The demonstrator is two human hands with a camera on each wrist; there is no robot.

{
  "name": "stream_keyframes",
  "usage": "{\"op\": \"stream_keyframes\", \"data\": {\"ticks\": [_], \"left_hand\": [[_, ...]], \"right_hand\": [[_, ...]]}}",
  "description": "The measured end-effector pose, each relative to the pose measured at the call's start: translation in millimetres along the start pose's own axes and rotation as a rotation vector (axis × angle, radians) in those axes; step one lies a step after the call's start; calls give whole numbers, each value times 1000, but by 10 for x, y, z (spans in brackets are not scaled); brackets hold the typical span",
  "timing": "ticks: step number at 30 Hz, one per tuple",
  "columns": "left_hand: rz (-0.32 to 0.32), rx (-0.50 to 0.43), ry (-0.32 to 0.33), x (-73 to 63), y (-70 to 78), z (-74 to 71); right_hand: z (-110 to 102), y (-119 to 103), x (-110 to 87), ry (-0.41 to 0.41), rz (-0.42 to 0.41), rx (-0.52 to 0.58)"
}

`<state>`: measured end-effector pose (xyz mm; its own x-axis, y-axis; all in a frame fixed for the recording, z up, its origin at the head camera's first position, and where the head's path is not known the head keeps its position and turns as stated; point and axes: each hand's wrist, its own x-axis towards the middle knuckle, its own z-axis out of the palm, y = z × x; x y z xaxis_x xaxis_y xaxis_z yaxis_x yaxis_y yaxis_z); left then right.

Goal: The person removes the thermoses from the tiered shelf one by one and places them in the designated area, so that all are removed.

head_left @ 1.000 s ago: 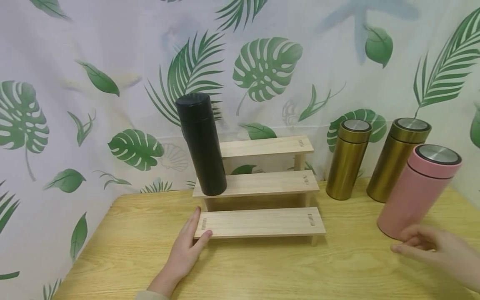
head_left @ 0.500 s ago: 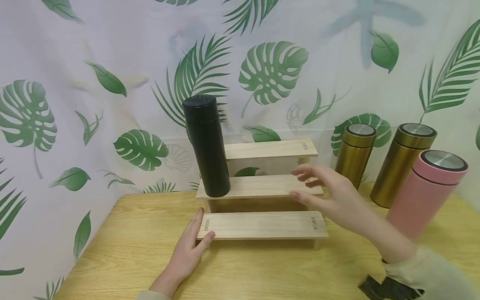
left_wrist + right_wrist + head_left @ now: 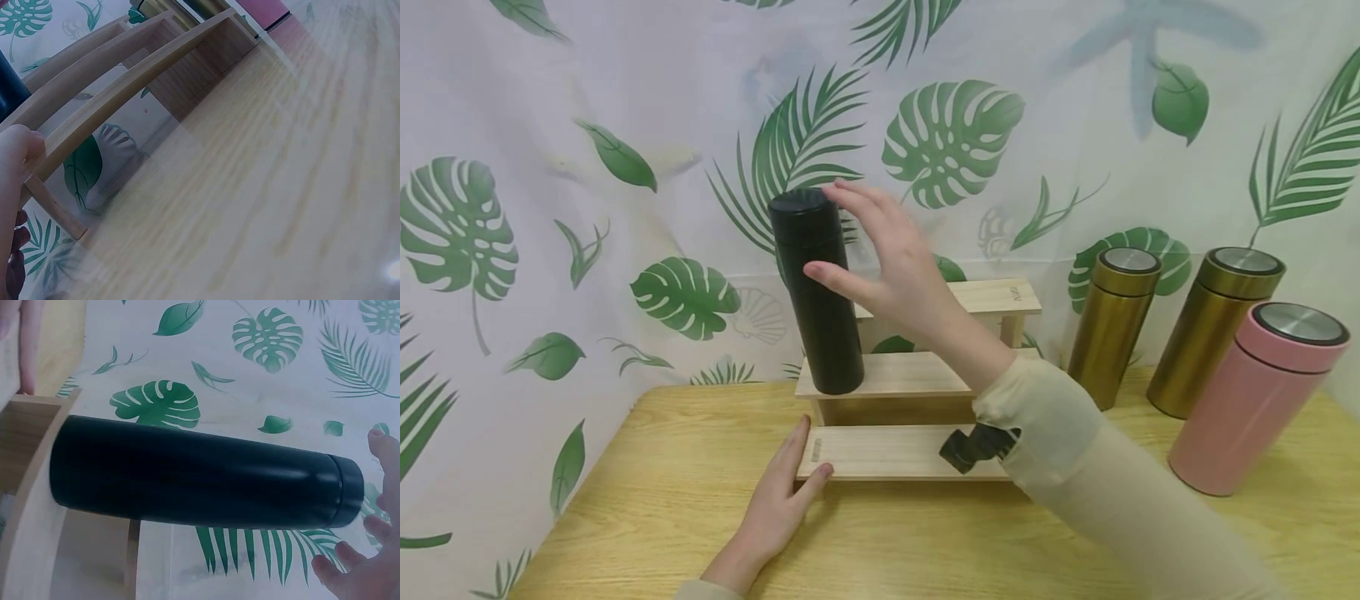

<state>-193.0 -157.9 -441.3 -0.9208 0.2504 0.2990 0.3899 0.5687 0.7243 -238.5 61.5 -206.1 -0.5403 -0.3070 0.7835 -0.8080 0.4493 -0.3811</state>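
Observation:
A black thermos stands upright at the left end of the middle step of a three-tier wooden shelf. My right hand is spread beside the thermos's upper part, its thumb extended across the front in the head view. In the right wrist view a gap shows between the fingertips and the lid of the thermos. My left hand holds the left end of the lowest step, thumb over the board's front corner and fingers along its side. The left wrist view shows this hand at the board's end.
Two gold thermoses and a wider pink thermos stand on the wood-grain table right of the shelf. A leaf-print cloth hangs behind. A black strap device sits on my right wrist.
My right hand has swung from beside the pink thermos, leftward and up across the shelf, to the black thermos. My left hand keeps its hold; the head view has shifted slightly.

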Motion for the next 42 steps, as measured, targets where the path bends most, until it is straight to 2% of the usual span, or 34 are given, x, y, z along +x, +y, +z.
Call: {"op": "stream_keyframes", "data": {"ticks": [4, 9, 16, 25, 30, 39, 42], "left_hand": [[6, -2, 0, -1, -1, 4], [6, -8, -2, -3, -5, 7], [7, -5, -4, 8, -2, -1], [18, 8, -2, 14, -4, -11], [25, 11, -1, 17, -7, -10], [9, 4, -3, 10, -33, -5], [4, 5, -6, 11, -35, 1]], "right_hand": [[123, 0, 162, -21, 21, -30], [218, 34, 247, -61, 72, -17], [309, 47, 237, 16, 11, -8], [287, 62, 78, 175, -111, 38], [188, 75, -62, 271, -187, 26], [1, -23, -343, 368, -275, 66], [-121, -78, -434, 408, -278, 62]]}}
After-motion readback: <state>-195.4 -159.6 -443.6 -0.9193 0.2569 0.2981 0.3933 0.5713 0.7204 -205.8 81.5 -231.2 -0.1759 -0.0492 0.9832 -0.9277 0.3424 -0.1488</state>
